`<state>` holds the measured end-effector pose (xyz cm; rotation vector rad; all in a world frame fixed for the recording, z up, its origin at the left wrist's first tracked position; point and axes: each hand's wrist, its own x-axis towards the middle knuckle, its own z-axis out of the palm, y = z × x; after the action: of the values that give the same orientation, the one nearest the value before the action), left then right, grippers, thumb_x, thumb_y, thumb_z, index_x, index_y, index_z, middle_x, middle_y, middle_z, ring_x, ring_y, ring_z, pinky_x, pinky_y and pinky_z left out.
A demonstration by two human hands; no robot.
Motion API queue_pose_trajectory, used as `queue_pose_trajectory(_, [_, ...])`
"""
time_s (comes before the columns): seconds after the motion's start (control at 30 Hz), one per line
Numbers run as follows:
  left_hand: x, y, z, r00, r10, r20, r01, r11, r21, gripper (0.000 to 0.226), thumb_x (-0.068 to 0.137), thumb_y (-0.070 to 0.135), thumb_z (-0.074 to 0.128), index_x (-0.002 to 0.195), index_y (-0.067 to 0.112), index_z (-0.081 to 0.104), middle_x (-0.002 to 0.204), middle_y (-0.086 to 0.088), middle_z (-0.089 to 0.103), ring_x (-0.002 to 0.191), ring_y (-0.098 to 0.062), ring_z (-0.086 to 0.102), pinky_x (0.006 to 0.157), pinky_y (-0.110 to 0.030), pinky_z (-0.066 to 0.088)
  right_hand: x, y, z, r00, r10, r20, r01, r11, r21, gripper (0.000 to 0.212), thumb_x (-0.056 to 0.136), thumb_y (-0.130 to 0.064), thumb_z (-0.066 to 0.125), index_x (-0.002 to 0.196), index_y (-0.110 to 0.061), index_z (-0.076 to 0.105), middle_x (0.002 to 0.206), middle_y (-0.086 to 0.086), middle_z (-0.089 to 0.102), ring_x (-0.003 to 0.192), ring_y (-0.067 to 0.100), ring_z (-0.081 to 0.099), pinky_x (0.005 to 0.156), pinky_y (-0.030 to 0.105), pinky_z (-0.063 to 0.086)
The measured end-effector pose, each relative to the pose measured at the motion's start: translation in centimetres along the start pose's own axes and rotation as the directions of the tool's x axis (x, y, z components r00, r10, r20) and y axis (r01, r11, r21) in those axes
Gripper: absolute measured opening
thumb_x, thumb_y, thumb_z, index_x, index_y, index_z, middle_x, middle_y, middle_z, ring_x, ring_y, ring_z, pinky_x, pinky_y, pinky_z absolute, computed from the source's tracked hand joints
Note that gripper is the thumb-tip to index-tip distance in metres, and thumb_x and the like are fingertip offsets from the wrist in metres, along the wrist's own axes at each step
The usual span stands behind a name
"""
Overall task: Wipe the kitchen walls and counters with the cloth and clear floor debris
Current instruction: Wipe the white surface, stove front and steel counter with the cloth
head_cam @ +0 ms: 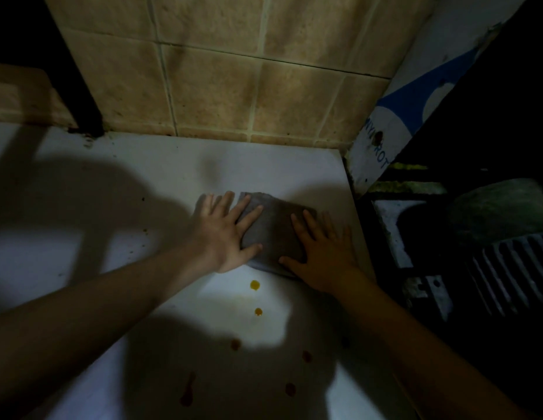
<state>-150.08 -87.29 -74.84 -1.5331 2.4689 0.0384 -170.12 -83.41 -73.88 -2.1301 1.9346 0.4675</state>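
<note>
Cloth [271,230] is being mentioned first only as the task's thing; the largest thing in view is the tiled wall [221,74], which is being met along its foot by the white surface [161,183]. The surface is being crossed by broad shadows and lit in one bright patch near its middle. To the right, a blue and white panel [397,116] is being leaned at the corner, and a dark area with a slatted white part [512,268] is being shown beyond the surface's edge; what it is cannot be told. The grey folded cloth is being pressed flat on the surface, near its right edge and a little out from the wall. It is being held down by the left hand [224,234], fingers spread, partly on the cloth and partly on the surface, and by the right hand [321,253], fingers also spread, over the cloth's right side. Orange drops [255,285] are being left on the surface just below the cloth, with darker ones nearer the camera.
</note>
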Motion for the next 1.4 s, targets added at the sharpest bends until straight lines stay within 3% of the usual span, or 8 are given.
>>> queue_pose_trajectory(0.1, [0.1,-1.6,0.3,0.999,-0.023,-0.031,0.023,1.0,-0.005,0.077,0.085,0.071,0.011,0.148,0.032,-0.01,0.159,0.001,-0.007,0.145,-0.028,-0.002,0.111,-0.053,0.001,1.2,-1.0,-0.6,0.999,-0.03,-0.017,0.03,1.0,0.006,0.086,0.085,-0.073,0.028,0.147,-0.034,-0.016,0.157,-0.003,-0.02,0.144,0.028,-0.017,0.112,0.055,-0.008])
queue_pose_trajectory(0.27, [0.1,-3.8,0.9,0.997,-0.056,-0.058,0.056,0.998,0.001,0.094,0.063,0.071,-0.013,0.149,0.032,-0.005,0.159,0.0,0.0,0.144,-0.03,0.005,0.108,-0.053,0.001,2.9,-2.5,-1.4,0.997,-0.082,-0.011,0.082,0.997,-0.013,0.086,0.084,-0.074,0.026,0.147,-0.033,-0.016,0.157,-0.001,-0.019,0.143,0.029,-0.019,0.111,0.057,-0.011])
queue_pose_trajectory(0.47, [-0.5,-5.7,1.4,0.993,-0.106,-0.053,0.106,0.994,-0.013,0.095,0.065,0.073,-0.008,0.15,0.031,0.0,0.159,0.0,0.004,0.143,-0.032,0.007,0.106,-0.052,-0.002,4.3,-4.4,-1.9,0.99,-0.134,-0.043,0.134,0.991,-0.006,0.087,0.084,-0.074,0.029,0.148,-0.033,-0.013,0.158,-0.002,-0.016,0.144,0.029,-0.017,0.11,0.058,-0.01])
queue_pose_trajectory(0.57, [-1.5,-6.2,1.7,0.988,-0.139,-0.063,0.136,0.989,-0.055,0.095,0.067,0.073,0.001,0.15,0.028,0.009,0.158,-0.004,0.01,0.142,-0.034,0.012,0.108,-0.057,0.005,4.5,-5.6,-1.9,0.985,-0.159,-0.072,0.159,0.987,-0.01,0.087,0.084,-0.074,0.03,0.149,-0.032,-0.011,0.159,-0.002,-0.014,0.144,0.029,-0.015,0.111,0.058,-0.007])
queue_pose_trajectory(0.83, [-5.0,-7.1,2.4,0.96,-0.267,0.083,0.275,0.956,-0.099,0.078,0.087,0.069,0.021,0.148,0.031,-0.011,0.158,-0.002,-0.012,0.144,-0.033,-0.005,0.113,-0.055,-0.001,3.8,-8.5,-1.7,0.962,-0.241,-0.125,0.243,0.97,-0.003,0.085,0.085,-0.071,0.032,0.149,-0.032,-0.007,0.159,-0.005,-0.012,0.144,0.026,-0.016,0.111,0.056,-0.008])
queue_pose_trajectory(1.1, [-8.3,-6.9,2.4,0.917,-0.377,0.131,0.391,0.914,-0.107,0.078,0.086,0.07,0.022,0.147,0.035,-0.013,0.158,0.002,-0.015,0.145,-0.031,-0.007,0.113,-0.055,-0.003,2.7,-10.4,-1.3,0.941,-0.314,-0.127,0.316,0.949,0.001,0.084,0.084,-0.072,0.034,0.149,-0.035,-0.005,0.159,-0.006,-0.01,0.144,0.025,-0.015,0.111,0.054,-0.011])
queue_pose_trajectory(1.4, [-9.2,-9.5,2.8,0.899,-0.411,0.15,0.427,0.899,-0.099,0.08,0.084,0.073,0.018,0.147,0.034,-0.012,0.158,0.0,-0.012,0.145,-0.03,-0.007,0.113,-0.055,-0.005,4.0,-12.7,-2.2,0.921,-0.379,-0.089,0.376,0.925,-0.052,0.085,0.083,-0.075,0.031,0.149,-0.035,-0.005,0.159,-0.008,-0.01,0.144,0.024,-0.018,0.11,0.052,-0.017])
